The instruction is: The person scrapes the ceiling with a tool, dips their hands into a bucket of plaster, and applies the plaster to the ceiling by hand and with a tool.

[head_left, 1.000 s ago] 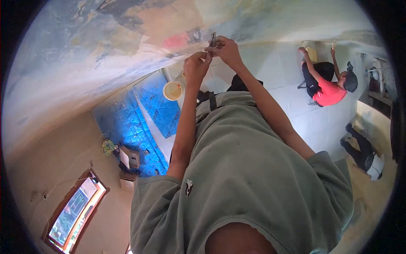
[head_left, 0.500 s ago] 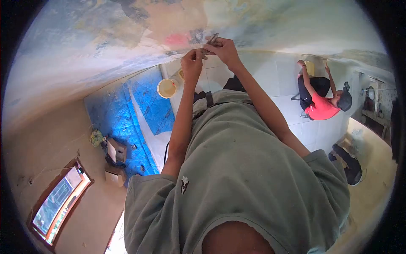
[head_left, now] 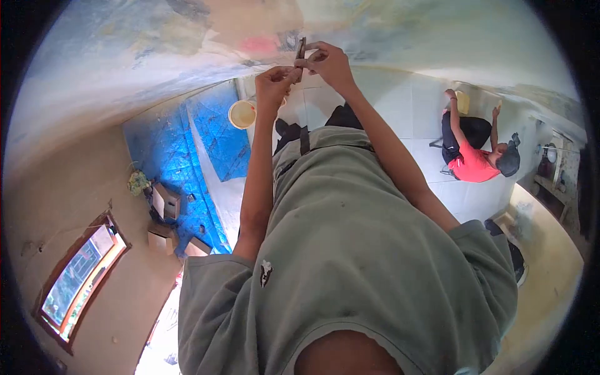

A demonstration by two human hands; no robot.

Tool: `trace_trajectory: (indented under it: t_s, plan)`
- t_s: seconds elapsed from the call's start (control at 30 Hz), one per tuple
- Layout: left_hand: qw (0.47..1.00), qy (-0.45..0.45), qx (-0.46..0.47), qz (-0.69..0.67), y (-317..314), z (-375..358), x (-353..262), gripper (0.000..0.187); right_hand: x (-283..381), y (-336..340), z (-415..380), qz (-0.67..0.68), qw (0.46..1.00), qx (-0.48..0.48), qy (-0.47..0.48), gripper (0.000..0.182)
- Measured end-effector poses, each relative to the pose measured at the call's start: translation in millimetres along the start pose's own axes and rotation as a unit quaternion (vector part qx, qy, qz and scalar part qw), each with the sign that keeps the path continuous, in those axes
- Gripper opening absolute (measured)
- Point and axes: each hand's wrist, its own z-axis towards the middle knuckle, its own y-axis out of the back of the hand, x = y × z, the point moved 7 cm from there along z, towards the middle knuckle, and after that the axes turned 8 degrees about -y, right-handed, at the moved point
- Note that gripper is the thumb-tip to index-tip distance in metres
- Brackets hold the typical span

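- Head view: mottled blue-and-tan painted wall [head_left: 187, 37] close beyond both hands.
- Left of left forearm: round white plastic bucket [head_left: 232, 119], crumpled blue sheet [head_left: 169, 156], brown cardboard boxes [head_left: 162, 240].
- Off right, well apart: person in red top [head_left: 478, 165].
- Grip: left hand [head_left: 273, 87] and right hand [head_left: 330, 66] both pinching slim dark tool [head_left: 301, 50].
- Tool: left fingers at lower end, right fingers midway, tip sticking out above. Wall contact: can't tell.

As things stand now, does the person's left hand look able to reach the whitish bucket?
Probably not without bending down: the left hand is raised, its fingers at the slim dark tool, while the bucket seems to stand well below it. The bucket's open top looks uncovered.
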Motion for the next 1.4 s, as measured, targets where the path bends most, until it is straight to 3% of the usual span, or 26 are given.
trace_trajectory:
  t_s: [0.07, 0.17, 0.3, 0.43, 0.5, 0.57, 0.7, 0.77, 0.8, 0.87, 0.97, 1.1, 1.17, 1.2, 1.27, 1.3, 1.33, 1.37, 1.4]
  plan:
    - [1.000, 0.014, -0.009, -0.012, 2.2, -3.8, 8.3, 0.021, -11.7, -2.8, -5.7, 0.069, 0.995, -0.076, 0.012, 0.037]
    - [0.999, 0.021, -0.011, -0.023, -0.4, -9.6, 13.3, 0.019, -19.4, -5.9, -16.0, 0.094, 0.990, -0.107, -0.008, 0.035]
    - [0.998, 0.036, -0.028, -0.033, -5.2, -17.6, 18.9, 0.019, -28.4, -11.9, -12.1, 0.109, 0.990, -0.090, -0.019, 0.031]
    - [0.998, 0.047, -0.043, -0.021, -4.4, -21.9, 17.4, 0.021, -22.0, -16.2, -12.9, -0.028, 0.993, -0.110, -0.007, 0.032]
    - [0.998, -0.005, -0.036, 0.051, -0.8, -15.4, 21.0, 0.021, -17.7, -19.2, -14.1, -0.084, 0.989, -0.118, 0.000, 0.032]
    - [0.993, -0.029, -0.035, 0.107, 6.5, -14.4, 32.5, 0.023, -8.3, -26.3, -11.5, -0.228, 0.967, -0.104, 0.037, 0.033]
    - [0.965, -0.044, -0.040, 0.255, 27.3, -14.6, 26.7, 0.028, 13.4, -46.4, -16.2, -0.340, 0.924, -0.129, 0.117, 0.031]
    - [0.969, -0.039, -0.041, 0.241, 38.2, -15.9, 25.1, 0.029, 26.9, -63.4, -22.5, -0.370, 0.888, -0.107, 0.253, 0.029]
    - [0.973, -0.037, -0.034, 0.226, 42.6, -15.7, 26.3, 0.031, 26.8, -65.3, -24.4, -0.370, 0.888, -0.103, 0.254, 0.029]
    - [0.976, -0.043, -0.032, 0.210, 58.2, -12.6, 41.1, 0.031, 31.8, -85.1, -34.0, -0.421, 0.839, -0.006, 0.346, 0.022]
    - [0.995, 0.053, -0.033, 0.079, 77.9, -17.1, 45.9, 0.032, 39.2, -93.0, -44.0, -0.398, 0.822, 0.013, 0.407, 0.018]
    - [0.991, 0.126, 0.029, -0.042, 84.0, -28.5, 46.1, 0.025, 54.2, -94.2, -48.2, -0.409, 0.815, 0.065, 0.405, 0.019]
    - [0.987, 0.129, 0.017, -0.091, 83.7, -31.3, 42.5, 0.026, 50.9, -91.7, -37.2, -0.375, 0.872, 0.112, 0.293, 0.022]
    - [0.982, 0.133, 0.008, -0.137, 82.8, -33.2, 42.2, 0.029, 52.1, -91.4, -38.8, -0.378, 0.870, 0.115, 0.295, 0.022]
    - [0.979, 0.111, -0.003, -0.171, 71.0, -30.7, 13.1, 0.031, 43.6, -85.2, -29.8, -0.277, 0.933, 0.158, 0.167, 0.020]
    - [0.975, 0.091, -0.012, -0.203, 66.7, -29.1, 0.6, 0.034, 39.5, -87.7, -28.7, -0.282, 0.930, 0.161, 0.170, 0.020]
    - [0.974, 0.087, -0.016, -0.209, 65.6, -29.0, 5.8, 0.034, 29.1, -89.5, -26.5, -0.206, 0.953, 0.179, 0.133, 0.020]
    - [0.983, 0.061, -0.023, -0.173, 65.7, -27.5, 8.2, 0.033, 19.8, -88.9, -22.2, -0.128, 0.968, 0.194, 0.095, 0.020]
    - [0.990, 0.034, -0.030, -0.137, 66.6, -25.0, 5.8, 0.032, 22.4, -87.7, -22.7, -0.135, 0.966, 0.196, 0.097, 0.020]
